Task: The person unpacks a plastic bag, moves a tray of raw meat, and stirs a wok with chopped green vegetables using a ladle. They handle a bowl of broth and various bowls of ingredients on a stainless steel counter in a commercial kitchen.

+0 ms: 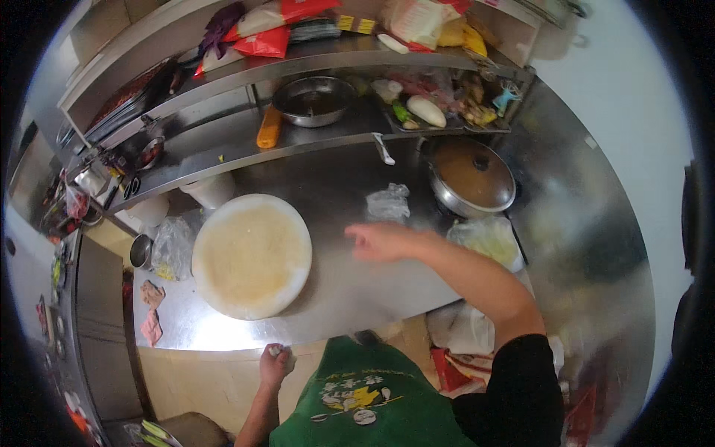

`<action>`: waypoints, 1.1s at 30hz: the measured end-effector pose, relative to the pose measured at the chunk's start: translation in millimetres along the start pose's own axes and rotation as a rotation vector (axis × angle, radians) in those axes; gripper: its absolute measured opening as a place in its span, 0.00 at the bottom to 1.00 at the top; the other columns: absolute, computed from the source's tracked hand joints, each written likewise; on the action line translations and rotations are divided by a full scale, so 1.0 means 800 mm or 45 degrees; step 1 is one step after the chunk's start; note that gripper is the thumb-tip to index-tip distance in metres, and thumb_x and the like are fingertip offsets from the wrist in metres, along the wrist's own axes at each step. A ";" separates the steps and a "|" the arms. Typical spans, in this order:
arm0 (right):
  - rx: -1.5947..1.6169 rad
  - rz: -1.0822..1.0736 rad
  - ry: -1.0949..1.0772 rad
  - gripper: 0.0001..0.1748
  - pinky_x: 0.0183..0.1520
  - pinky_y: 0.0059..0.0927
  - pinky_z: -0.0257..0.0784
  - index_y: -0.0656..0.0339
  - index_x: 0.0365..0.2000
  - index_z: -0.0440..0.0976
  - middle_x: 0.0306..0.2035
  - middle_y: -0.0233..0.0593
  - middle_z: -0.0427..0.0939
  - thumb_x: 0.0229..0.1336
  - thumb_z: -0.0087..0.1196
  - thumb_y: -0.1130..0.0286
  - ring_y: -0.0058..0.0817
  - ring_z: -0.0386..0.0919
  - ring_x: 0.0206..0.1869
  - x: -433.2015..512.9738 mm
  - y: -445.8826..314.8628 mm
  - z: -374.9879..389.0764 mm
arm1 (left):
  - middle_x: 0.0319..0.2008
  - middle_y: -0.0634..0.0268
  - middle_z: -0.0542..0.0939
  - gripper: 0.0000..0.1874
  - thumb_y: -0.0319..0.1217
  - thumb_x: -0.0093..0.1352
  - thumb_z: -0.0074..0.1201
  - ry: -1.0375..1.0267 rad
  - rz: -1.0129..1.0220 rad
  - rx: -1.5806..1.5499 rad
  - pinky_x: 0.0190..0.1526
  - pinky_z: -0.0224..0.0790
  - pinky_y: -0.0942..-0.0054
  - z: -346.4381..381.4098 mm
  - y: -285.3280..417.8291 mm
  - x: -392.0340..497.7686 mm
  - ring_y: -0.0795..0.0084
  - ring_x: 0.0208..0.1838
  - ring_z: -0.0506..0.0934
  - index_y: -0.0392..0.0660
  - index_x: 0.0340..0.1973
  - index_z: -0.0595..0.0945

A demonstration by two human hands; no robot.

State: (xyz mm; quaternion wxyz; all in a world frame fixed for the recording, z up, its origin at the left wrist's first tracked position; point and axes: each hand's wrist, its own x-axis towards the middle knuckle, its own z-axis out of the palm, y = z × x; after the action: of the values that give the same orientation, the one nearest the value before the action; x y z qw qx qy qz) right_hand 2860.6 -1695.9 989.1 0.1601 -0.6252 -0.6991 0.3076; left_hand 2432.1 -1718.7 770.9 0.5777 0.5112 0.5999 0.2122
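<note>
My right hand [380, 241] is over the steel worktop [346, 290], its index finger pointing left and nothing seen in it. Just beyond it lies a crumpled clear plastic bag [388, 202]. My left hand [275, 363] hangs in front of the worktop's near edge, closed around a small whitish thing [276, 350] that I cannot make out. A large round white cutting board [251, 257] with a worn tan middle rests left of centre. To the right, a bag of pale green-yellow food [486, 240] sits below a lidded steel pan [473, 176].
A steel shelf [234, 153] above the worktop holds a metal bowl [314, 101], an orange-brown block and trays of vegetables. A knife [384, 150] juts from its edge. Two cloths [151, 327] and a metal cup [141, 251] are at the left end.
</note>
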 end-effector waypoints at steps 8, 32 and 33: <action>1.353 0.510 0.614 0.31 0.32 0.34 0.78 0.65 0.49 0.67 0.33 0.47 0.79 0.59 0.54 0.47 0.34 0.78 0.31 0.283 0.133 -0.157 | 0.29 0.63 0.75 0.10 0.27 0.62 0.54 0.816 0.078 -0.156 0.36 0.72 0.68 -0.024 -0.036 -0.107 0.70 0.32 0.75 0.41 0.38 0.73; 1.520 0.592 0.236 0.11 0.16 0.15 0.65 0.65 0.34 0.72 0.29 0.53 0.80 0.54 0.44 0.69 0.19 0.74 0.21 0.206 0.034 -0.136 | 0.33 0.62 0.78 0.08 0.23 0.66 0.51 0.839 -0.205 -0.211 0.38 0.72 0.72 0.003 -0.041 -0.179 0.72 0.36 0.77 0.41 0.40 0.72; 1.498 0.618 0.187 0.11 0.16 0.15 0.64 0.64 0.34 0.72 0.29 0.51 0.80 0.54 0.45 0.69 0.19 0.73 0.21 0.191 0.020 -0.116 | 0.33 0.62 0.78 0.09 0.23 0.66 0.51 0.835 -0.193 -0.333 0.39 0.72 0.72 -0.004 -0.066 -0.186 0.72 0.36 0.77 0.40 0.41 0.72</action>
State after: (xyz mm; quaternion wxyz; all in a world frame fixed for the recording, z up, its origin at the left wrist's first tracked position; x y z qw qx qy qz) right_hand 2903.8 -1525.1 1025.2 0.4499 -0.5928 -0.2391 0.6237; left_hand 2381.2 -1865.6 798.0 0.4293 0.2919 0.7573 0.3963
